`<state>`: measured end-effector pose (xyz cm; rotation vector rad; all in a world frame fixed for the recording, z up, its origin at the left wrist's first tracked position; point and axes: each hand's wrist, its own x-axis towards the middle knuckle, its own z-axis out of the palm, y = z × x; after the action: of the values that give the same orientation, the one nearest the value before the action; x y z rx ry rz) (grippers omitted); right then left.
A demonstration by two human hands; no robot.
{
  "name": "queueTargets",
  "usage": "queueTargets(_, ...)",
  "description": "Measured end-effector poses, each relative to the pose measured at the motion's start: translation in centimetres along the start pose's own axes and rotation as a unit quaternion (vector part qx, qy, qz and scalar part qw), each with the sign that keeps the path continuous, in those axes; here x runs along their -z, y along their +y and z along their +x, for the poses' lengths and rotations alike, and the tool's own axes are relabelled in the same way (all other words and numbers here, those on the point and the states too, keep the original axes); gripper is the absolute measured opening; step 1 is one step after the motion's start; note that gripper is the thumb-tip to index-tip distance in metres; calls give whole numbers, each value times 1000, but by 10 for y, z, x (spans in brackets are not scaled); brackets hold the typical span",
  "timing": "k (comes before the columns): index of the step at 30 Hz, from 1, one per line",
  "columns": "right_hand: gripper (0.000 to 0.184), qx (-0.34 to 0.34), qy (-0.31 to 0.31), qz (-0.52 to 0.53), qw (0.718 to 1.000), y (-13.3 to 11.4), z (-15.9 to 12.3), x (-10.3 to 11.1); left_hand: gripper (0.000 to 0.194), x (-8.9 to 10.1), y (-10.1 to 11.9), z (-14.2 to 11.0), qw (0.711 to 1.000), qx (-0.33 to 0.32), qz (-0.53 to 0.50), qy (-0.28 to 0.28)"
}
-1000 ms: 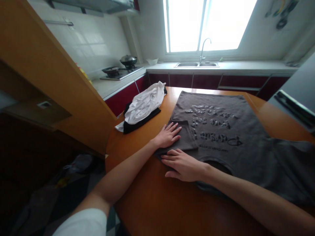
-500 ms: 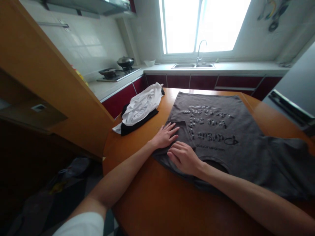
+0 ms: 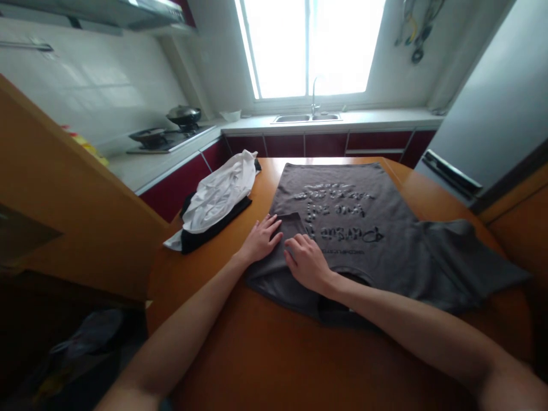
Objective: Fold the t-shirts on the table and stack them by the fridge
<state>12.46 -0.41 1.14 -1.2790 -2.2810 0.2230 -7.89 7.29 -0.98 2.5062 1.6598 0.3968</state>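
A dark grey T-shirt point(image 3: 338, 220) lies spread on the wooden table, its collar towards me and its glossy lettering upside down from here. The sleeve on the left is folded inward over the body; the one on the right point(image 3: 466, 257) sticks out flat. My left hand point(image 3: 261, 240) rests palm down with spread fingers on the folded sleeve's outer edge. Just right of it, my right hand point(image 3: 308, 262) is closed on the shirt's cloth near the collar, fingers curled and pressed together. The fingertips are partly hidden.
White and black garments point(image 3: 218, 200) lie in a loose pile on the left of the round wooden table point(image 3: 274, 354). Beyond stand a stove with a lidded wok point(image 3: 184, 116) and a sink point(image 3: 306, 118). A fridge point(image 3: 475, 108) is at the right.
The view has swung to the right. My right hand has shifted slightly on the cloth and a small gap shows between the hands. The left hand still lies flat on the shirt.
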Motion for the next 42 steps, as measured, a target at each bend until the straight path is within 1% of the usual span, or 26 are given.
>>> queueTargets(2,40,0,27,-6,1000,2,1,-1,53,0,0,1,1000,-8,1,15)
queueTargets(3,48,-4,27,-15,1000,4,1,-2,53,-1,-1,2,1000,-9,1,17)
queueTargets(5,59,-20,-4,-30,999,9,1,-9,56,-5,-5,4,1000,-9,4,9)
queueTargets(8,67,-41,-64,-31,997,16,1,-18,59,-13,-13,7,1000,-11,17,-4)
queueTargets(10,68,-44,-72,-24,996,19,2,-21,61,-18,-18,10,1000,-13,19,0)
queueTargets(16,70,-48,-61,-6,997,19,3,-18,65,-23,-28,16,1000,-18,9,7)
queueTargets(22,71,-51,-42,-16,998,20,4,-18,68,-31,-43,22,999,-36,20,25)
queueTargets(29,70,-37,-42,-23,998,21,4,-15,72,-40,-58,29,998,-46,29,34)
queueTargets(33,69,-37,-42,-24,998,22,4,-16,70,-42,-60,30,997,-49,33,40)
queueTargets(38,68,-40,-29,-25,998,21,3,-14,71,-40,-58,30,998,-45,34,32)
queueTargets(42,66,-41,-47,-29,998,19,3,-13,71,-38,-55,30,998,-46,32,37)
